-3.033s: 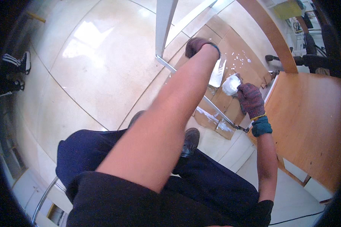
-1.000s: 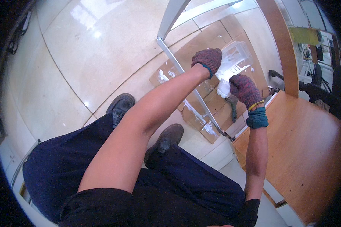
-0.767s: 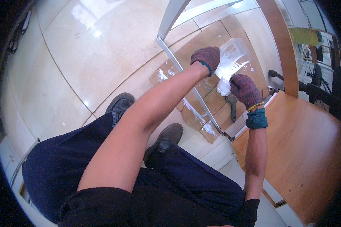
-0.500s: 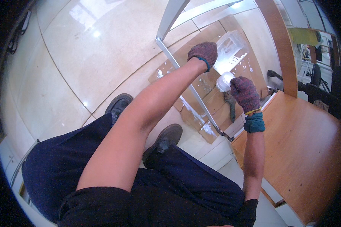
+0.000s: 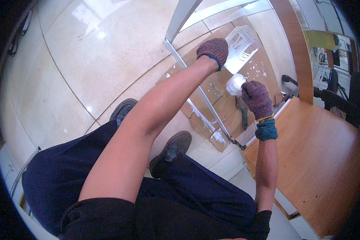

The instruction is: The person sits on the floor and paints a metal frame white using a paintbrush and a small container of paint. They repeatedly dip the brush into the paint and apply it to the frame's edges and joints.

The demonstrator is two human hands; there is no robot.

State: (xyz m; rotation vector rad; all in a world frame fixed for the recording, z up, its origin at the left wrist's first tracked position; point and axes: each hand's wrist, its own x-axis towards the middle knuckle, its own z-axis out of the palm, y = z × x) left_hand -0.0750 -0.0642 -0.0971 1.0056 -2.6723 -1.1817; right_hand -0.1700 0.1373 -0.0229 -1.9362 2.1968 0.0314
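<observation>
My left hand (image 5: 213, 53), in a dark knitted glove with a teal cuff, is closed at the left side of a white plastic tray (image 5: 247, 37); its fingertips are hidden. White paint streaks the tray. In my right hand (image 5: 258, 99), gloved alike, is a small white plastic cup (image 5: 230, 86), its inside bright white. The cup is just below the tray in the picture. Beneath it, next to my right glove, a dark-handled paintbrush (image 5: 243, 116) lies on the paint-spattered cardboard (image 5: 267, 60).
A pale metal frame bar (image 5: 202, 91) crosses in front of the cardboard, below my left forearm. A brown wooden panel (image 5: 312, 160) is at the right, with an upright wooden post (image 5: 298, 44) behind it. Glossy tiles (image 5: 80, 72) cover the floor at left.
My left hand and the tray have shifted slightly away from me, and the tray looks flatter. The cup in my right hand has moved a little up and to the left.
</observation>
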